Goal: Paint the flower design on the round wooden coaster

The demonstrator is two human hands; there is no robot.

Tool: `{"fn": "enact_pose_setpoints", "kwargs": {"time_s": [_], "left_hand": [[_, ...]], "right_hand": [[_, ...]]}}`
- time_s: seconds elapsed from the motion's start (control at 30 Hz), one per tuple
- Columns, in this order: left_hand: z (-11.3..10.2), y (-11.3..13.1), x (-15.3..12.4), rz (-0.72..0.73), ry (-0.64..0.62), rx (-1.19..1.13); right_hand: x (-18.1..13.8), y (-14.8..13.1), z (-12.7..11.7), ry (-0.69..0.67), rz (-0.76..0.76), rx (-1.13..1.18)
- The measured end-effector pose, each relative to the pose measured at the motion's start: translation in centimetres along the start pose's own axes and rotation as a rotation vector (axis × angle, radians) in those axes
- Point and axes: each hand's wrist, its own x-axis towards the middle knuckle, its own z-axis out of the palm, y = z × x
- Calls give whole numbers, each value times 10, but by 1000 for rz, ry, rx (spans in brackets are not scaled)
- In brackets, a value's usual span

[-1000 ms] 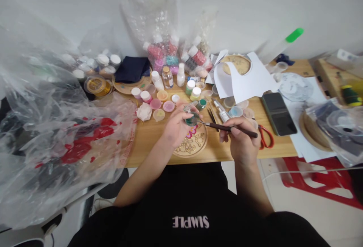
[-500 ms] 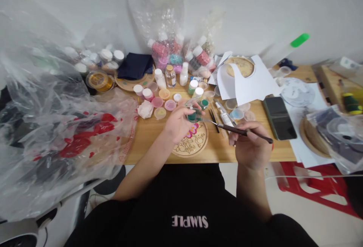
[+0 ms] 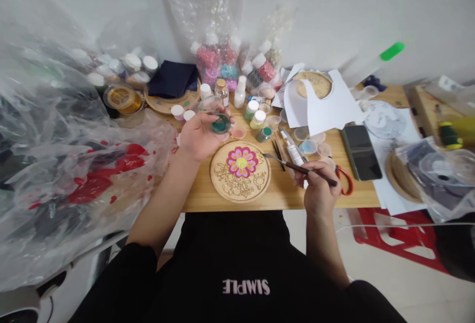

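Note:
My left hand [image 3: 202, 137] holds a small clear cup [image 3: 221, 124] with dark green contents, its clear lid [image 3: 210, 105] standing up behind it. In my right hand [image 3: 318, 184] is a palette knife [image 3: 302, 168] with a dark handle, gripped like a pen and pointing left. Its metal tip is over the right rim of a round wooden board [image 3: 218, 185]. On the board, gold raised outlines surround a pink and purple flower [image 3: 242, 161] with a yellow centre. An uncapped jar of green [image 3: 264, 134] stands just beyond the board.
Right of the board lie thin dark tools [image 3: 278, 155], a white tube [image 3: 295, 154], red-handled scissors [image 3: 346, 180] and a phone [image 3: 361, 152]. Several jars and small cups stand behind. Crumpled plastic bags [image 3: 92, 164] cover the left side. White paper [image 3: 319, 110] lies at the back right.
My left hand has moved left with the green cup, away from the knife, uncovering the board's flower. The knife tip has left the cup and is now lower, at the board's right rim.

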Motion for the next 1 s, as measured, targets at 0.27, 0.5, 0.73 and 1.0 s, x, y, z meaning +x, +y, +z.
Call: {"fn": "enact_pose_setpoints", "kwargs": {"time_s": [0.27, 0.5, 0.73, 1.0], "left_hand": [[-12, 0, 2, -23, -133, 37], [-27, -6, -2, 9, -209, 99], [-27, -4, -3, 25, -199, 63], [-24, -6, -5, 9, -156, 66]], "right_hand": [[1, 10, -1, -46, 12, -96], [2, 12, 1, -73, -5, -123], [1, 10, 4, -59, 9, -166], [4, 0, 11, -96, -79, -215]]}}
